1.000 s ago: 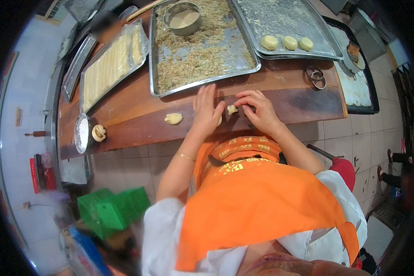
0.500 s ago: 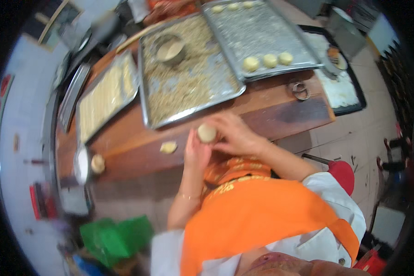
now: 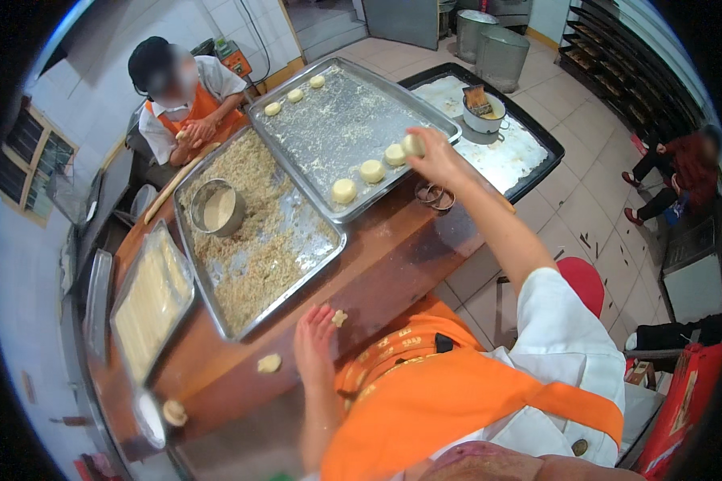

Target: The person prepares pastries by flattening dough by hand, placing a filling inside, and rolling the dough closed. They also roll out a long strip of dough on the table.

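Observation:
My right hand [image 3: 437, 160] reaches over the floured metal tray [image 3: 305, 144], its fingers closed on a pale round dough cake [image 3: 413, 145] at the tray's near right corner. Beside it sits a row of similar dough cakes [image 3: 371, 171]. My left hand [image 3: 316, 333] is at the table's near edge, palm up, fingers loosely stretched and holding nothing. Next to its fingertips lies a small scrap of dough [image 3: 339, 318]. Another flattened dough piece [image 3: 269, 364] rests on the wood to the left.
A tray of crumbly filling [image 3: 249, 289] holds a round metal container [image 3: 218, 208]. Left of it is a tray of covered dough strips [image 3: 151, 301]. Metal rings [image 3: 435, 196] lie near the right edge. A black tray [image 3: 537, 136] carries a white pot [image 3: 483, 112]. A co-worker [image 3: 188, 104] handles dough opposite.
My right hand has gone from in front of me out to the floured tray, carrying the dough cake. My left hand has parted from it. The view has swung, showing the co-worker more fully.

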`<state>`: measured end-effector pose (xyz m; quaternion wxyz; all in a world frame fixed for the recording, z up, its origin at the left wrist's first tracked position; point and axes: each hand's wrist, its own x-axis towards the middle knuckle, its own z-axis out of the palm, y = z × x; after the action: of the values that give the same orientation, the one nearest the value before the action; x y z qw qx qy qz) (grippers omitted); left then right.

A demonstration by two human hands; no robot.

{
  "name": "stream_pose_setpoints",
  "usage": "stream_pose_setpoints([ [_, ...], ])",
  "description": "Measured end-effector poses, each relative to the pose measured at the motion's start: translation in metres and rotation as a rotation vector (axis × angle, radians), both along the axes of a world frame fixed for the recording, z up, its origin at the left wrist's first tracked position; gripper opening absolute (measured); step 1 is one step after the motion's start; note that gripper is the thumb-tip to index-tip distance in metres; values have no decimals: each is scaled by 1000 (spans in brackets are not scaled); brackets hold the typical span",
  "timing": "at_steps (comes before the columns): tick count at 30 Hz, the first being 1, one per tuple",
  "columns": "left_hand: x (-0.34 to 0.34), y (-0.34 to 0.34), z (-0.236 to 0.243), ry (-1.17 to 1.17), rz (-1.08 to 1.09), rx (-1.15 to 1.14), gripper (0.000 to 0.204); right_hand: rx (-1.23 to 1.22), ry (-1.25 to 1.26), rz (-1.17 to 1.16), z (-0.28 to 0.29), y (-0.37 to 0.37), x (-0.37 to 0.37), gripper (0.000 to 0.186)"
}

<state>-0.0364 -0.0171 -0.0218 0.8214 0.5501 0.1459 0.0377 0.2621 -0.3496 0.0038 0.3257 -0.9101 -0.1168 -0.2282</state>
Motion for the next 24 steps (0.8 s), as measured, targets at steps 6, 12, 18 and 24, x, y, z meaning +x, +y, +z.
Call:
stream_pose_setpoints([
  [6, -20, 11, -7, 44, 79, -4, 40, -182, 244, -123, -12, -52, 76, 56],
  [12, -20, 14, -14, 89, 96, -7, 41, -341, 298, 6, -27, -45, 103, 60],
  [18, -19, 11, -7, 76, 141, 97, 32, -87, -65, -109, -13, -24, 86, 34],
  [24, -36, 59, -34, 42, 411, 1137, 28, 351, 13, 269, -5, 37, 10, 12],
])
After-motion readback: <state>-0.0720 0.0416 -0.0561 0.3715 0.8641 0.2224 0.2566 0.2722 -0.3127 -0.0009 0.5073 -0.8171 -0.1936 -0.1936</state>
